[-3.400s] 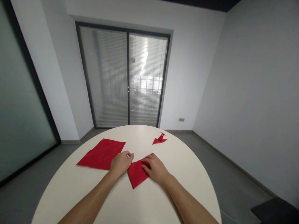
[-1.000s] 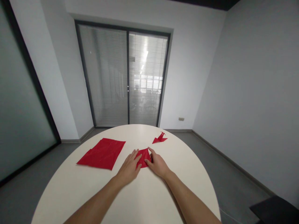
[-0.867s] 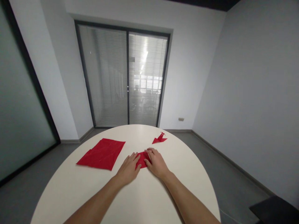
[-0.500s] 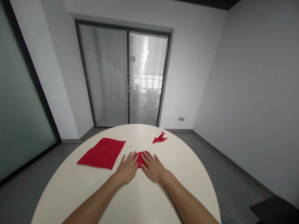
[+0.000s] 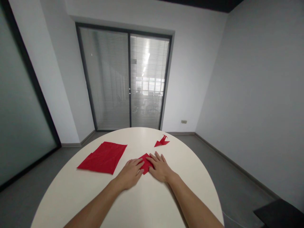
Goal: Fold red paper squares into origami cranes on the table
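Note:
Between my two hands a small folded square of red paper (image 5: 145,163) lies on the table, turned so that one corner points away from me and another toward me. My left hand (image 5: 130,173) rests at its left side, palm down, with the fingertips on the paper and the thumb near its lower left edge. On the other side my right hand (image 5: 161,168) is spread out low over the table, its thumb and index finger touching the paper's right part. The side corners are hidden under the fingers.
A stack of larger red paper sheets (image 5: 103,158) lies on the left of the round white table (image 5: 133,210). Beyond my right hand stands a red origami crane (image 5: 162,141). Glass doors with blinds (image 5: 128,79) are behind the table; a black object (image 5: 280,213) sits low at right.
The small red paper has turned from edge-on to corner-on. My left fingers have drawn in and bent a little, and my right hand has shifted slightly right. The camera view moved a little.

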Action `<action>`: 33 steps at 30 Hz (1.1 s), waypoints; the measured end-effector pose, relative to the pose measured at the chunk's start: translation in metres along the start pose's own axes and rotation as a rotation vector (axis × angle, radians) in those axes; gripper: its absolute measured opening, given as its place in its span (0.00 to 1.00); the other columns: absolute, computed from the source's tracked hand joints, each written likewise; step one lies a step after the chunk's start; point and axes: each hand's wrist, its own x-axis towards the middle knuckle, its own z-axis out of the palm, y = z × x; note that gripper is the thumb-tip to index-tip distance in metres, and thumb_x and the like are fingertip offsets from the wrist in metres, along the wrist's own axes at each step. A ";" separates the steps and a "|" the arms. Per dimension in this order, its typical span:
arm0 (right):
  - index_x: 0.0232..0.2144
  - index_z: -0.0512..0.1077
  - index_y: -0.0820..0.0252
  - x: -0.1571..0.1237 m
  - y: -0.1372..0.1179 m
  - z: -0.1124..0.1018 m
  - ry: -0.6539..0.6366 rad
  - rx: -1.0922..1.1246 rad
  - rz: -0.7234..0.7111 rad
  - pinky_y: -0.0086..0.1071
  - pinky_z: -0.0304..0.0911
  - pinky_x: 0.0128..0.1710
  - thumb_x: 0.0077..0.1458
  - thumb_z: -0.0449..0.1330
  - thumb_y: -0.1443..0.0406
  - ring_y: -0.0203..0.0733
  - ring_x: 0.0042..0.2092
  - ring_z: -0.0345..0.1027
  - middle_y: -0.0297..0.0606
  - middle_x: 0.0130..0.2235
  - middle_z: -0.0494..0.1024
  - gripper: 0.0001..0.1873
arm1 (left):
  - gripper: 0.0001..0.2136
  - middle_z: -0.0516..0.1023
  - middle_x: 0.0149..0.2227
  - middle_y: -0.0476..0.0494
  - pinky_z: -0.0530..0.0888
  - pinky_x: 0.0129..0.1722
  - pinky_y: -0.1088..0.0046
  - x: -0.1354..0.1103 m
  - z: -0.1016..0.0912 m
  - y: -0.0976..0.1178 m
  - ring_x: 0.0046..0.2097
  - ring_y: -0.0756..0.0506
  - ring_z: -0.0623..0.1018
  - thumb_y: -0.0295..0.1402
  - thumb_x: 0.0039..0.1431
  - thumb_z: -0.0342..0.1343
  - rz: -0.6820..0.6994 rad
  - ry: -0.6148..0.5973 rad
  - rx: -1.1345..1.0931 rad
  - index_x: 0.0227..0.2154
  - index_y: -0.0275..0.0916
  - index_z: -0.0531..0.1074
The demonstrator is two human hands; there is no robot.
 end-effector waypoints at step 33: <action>0.45 0.79 0.52 -0.007 -0.008 -0.018 0.142 0.224 -0.286 0.38 0.61 0.52 0.55 0.63 0.60 0.48 0.48 0.70 0.39 0.46 0.80 0.15 | 0.14 0.76 0.51 0.40 0.68 0.55 0.59 -0.003 -0.016 0.004 0.52 0.38 0.74 0.39 0.63 0.53 0.083 0.074 -0.048 0.48 0.42 0.74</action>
